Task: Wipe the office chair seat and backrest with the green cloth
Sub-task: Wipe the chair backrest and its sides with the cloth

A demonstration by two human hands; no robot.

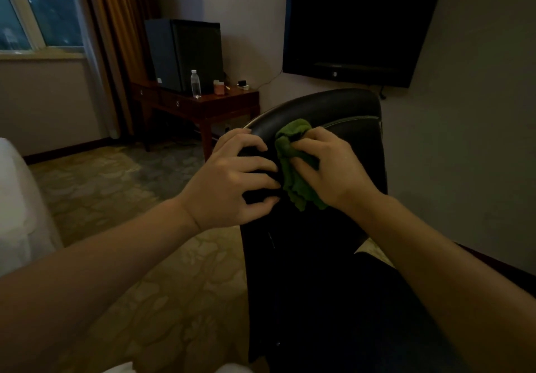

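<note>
The black leather office chair backrest (pixel 342 111) stands in front of me, its curved top edge toward the wall. My right hand (pixel 330 166) grips the crumpled green cloth (pixel 293 163) and holds it against the backrest just below the top edge. My left hand (pixel 232 178) grips the left side of the backrest with spread, curled fingers, right beside the cloth. The seat is hidden in the dark below.
A wooden side table (pixel 203 105) at the back left carries a black mini fridge (pixel 185 53), a water bottle (pixel 195 83) and small items. A wall-mounted TV (pixel 356 24) hangs behind the chair. A white bed edge (pixel 17 198) is at the left, patterned carpet (pixel 145 256) underfoot.
</note>
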